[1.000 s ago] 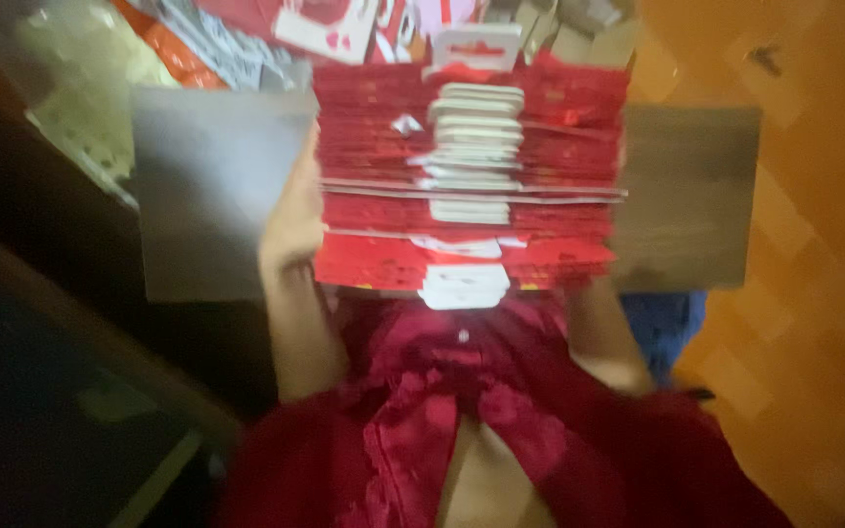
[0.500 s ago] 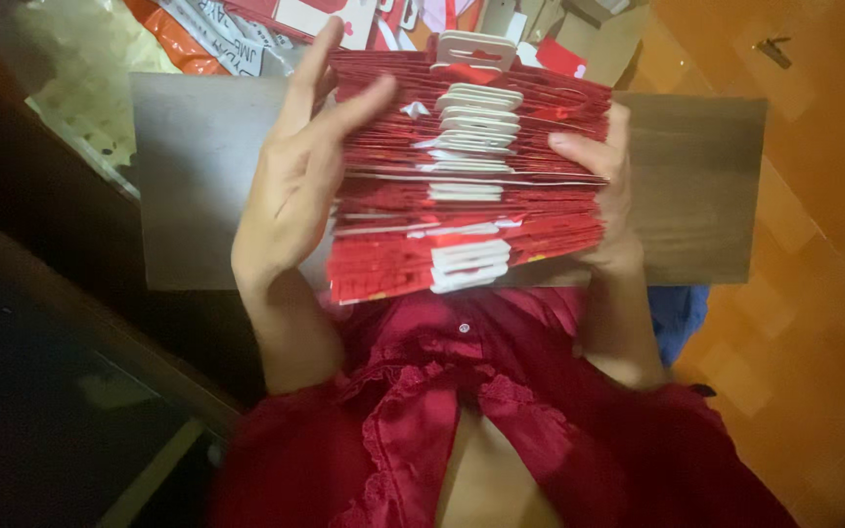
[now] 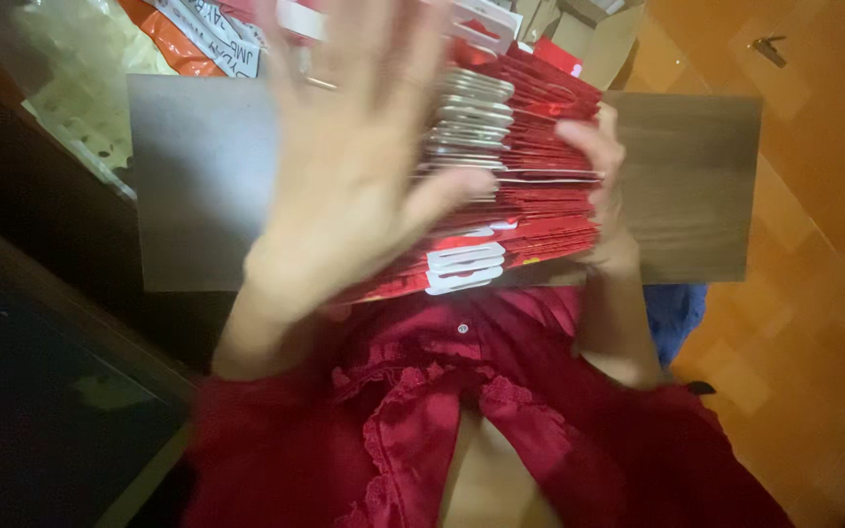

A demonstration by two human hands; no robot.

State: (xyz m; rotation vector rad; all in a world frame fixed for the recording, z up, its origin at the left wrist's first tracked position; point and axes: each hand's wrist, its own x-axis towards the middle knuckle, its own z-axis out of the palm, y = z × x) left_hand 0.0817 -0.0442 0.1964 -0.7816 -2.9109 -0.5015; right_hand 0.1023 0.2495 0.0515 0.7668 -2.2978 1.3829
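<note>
Where packets sit, grey board [image 3: 198, 186], orange tiled floor [image 3: 814, 293].

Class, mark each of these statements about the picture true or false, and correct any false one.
1. The stack of red packets rests on a grey board. True.
2. The right hand grips the stack's right edge. True.
3. The left hand is clenched in a fist. False: its fingers are spread open over the stack, blurred.
4. The person wears a blue top. False: the frilled top is dark red.
5. The floor is orange-brown. True.
</note>
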